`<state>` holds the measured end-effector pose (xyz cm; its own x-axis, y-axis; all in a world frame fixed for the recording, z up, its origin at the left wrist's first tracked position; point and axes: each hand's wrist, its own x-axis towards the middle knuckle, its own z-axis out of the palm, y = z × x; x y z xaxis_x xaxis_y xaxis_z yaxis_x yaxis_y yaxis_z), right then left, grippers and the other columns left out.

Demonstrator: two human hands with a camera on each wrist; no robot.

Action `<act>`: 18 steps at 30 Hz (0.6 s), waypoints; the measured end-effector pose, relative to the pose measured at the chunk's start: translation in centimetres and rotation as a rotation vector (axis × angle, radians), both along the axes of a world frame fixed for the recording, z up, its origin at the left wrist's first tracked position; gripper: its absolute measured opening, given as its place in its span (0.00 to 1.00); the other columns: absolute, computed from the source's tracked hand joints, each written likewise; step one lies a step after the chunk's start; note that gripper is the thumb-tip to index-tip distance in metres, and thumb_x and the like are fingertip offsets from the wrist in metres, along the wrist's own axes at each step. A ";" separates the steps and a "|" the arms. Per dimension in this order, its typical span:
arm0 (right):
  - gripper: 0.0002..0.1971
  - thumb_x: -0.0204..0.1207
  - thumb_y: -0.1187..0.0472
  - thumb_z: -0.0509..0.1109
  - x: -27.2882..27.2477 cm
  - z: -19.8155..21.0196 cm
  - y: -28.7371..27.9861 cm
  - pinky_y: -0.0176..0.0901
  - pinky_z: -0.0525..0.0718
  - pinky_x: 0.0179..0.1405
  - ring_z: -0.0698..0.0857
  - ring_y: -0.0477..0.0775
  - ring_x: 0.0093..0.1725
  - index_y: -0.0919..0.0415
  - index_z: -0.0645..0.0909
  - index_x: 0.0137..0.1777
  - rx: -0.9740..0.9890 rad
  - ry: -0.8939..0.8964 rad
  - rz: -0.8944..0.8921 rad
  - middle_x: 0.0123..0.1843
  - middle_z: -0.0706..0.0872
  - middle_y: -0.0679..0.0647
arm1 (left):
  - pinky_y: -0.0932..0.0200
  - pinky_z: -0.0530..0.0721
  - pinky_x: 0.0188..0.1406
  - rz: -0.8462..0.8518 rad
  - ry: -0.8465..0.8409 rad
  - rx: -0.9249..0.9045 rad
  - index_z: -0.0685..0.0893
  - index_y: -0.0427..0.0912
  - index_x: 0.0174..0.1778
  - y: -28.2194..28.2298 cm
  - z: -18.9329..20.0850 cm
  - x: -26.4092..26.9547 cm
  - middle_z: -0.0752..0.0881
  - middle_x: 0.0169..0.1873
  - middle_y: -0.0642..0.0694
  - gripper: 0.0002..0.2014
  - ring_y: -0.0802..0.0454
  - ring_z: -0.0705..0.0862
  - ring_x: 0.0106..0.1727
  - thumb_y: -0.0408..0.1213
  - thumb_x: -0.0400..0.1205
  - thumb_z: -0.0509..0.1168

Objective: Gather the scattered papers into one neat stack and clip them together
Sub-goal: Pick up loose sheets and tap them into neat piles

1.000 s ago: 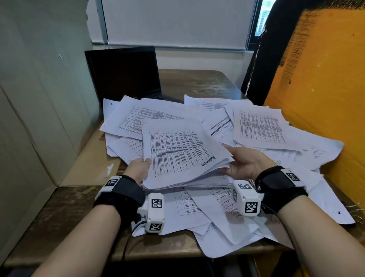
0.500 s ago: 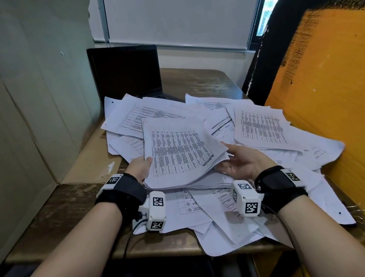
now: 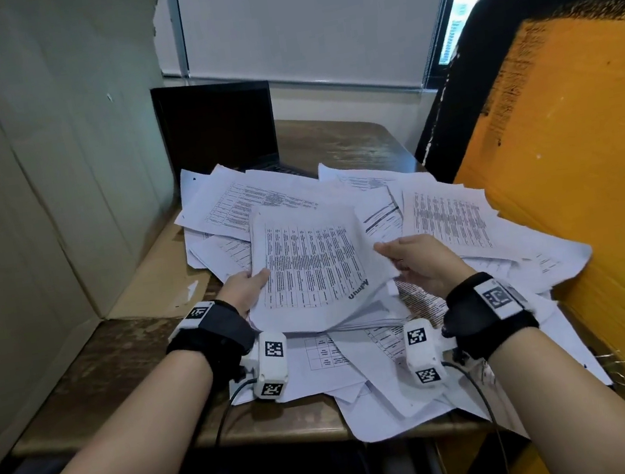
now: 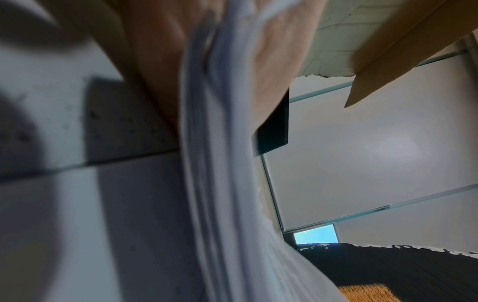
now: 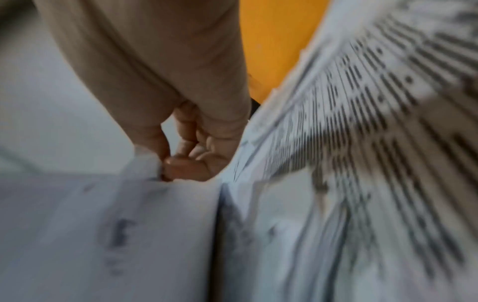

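Note:
A stack of printed papers [image 3: 307, 269] is held tilted up above the scattered sheets [image 3: 448, 217] on the wooden table [image 3: 93, 372]. My left hand [image 3: 247, 286] grips the stack's left edge, thumb on top; in the left wrist view the stack's edges [image 4: 220, 183] run between thumb and fingers. My right hand [image 3: 410, 259] is at the stack's right edge. Its curled fingers [image 5: 186, 161] pinch a sheet edge in the right wrist view, beside a printed page [image 5: 362, 143]. I see no clip.
More loose sheets [image 3: 242, 202] spread across the table and hang over its front edge. A dark open laptop [image 3: 219, 125] stands behind the pile. A cardboard wall [image 3: 33, 175] closes the left side, an orange board [image 3: 595, 177] the right.
The stack has been lifted and tilted up off the pile. My right hand has shifted up along the stack's right edge; the left hand keeps its grip.

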<state>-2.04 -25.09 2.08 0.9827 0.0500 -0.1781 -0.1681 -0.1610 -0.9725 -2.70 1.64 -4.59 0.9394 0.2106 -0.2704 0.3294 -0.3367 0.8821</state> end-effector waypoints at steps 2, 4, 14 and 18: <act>0.08 0.80 0.66 0.70 0.3 0.2 0.2 0.36 0.83 0.22 0.83 0.48 0.23 0.67 0.81 0.40 0.218 0.133 -0.002 0.29 0.85 0.56 | 0.60 0.69 0.28 -0.012 0.000 0.073 0.79 0.33 0.58 0.0 0.2 -0.1 0.81 0.37 0.39 0.18 0.46 0.76 0.38 0.44 0.88 0.54; 0.06 0.78 0.64 0.72 0.5 0.0 0.1 0.38 0.87 0.23 0.85 0.50 0.25 0.65 0.82 0.42 0.300 0.260 -0.042 0.34 0.88 0.57 | 0.57 0.69 0.38 -0.026 0.005 0.123 0.79 0.28 0.62 0.1 0.1 0.0 0.84 0.51 0.28 0.21 0.44 0.77 0.44 0.43 0.89 0.51; 0.08 0.80 0.72 0.64 0.4 -0.9 1.0 0.45 0.84 0.18 0.76 0.55 0.28 0.67 0.75 0.38 0.162 0.222 -0.056 0.29 0.78 0.59 | 0.57 0.67 0.36 -0.015 0.035 0.103 0.78 0.30 0.58 0.2 -0.3 0.3 0.77 0.39 0.38 0.18 0.44 0.74 0.38 0.43 0.89 0.52; 0.17 0.75 0.71 0.67 0.6 -1.1 0.9 0.39 0.72 0.25 0.72 0.53 0.25 0.60 0.71 0.26 -0.312 -0.004 -0.039 0.26 0.74 0.56 | 0.47 0.81 0.59 0.025 0.013 -0.075 0.78 0.30 0.68 0.6 -1.3 1.0 0.85 0.60 0.34 0.24 0.37 0.83 0.60 0.47 0.84 0.63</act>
<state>-1.47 -24.16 0.98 0.9835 -0.0438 -0.1753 -0.1763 -0.4451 -0.8779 -1.66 2.26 -5.90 0.9303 0.2131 -0.2984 0.3486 -0.2616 0.9000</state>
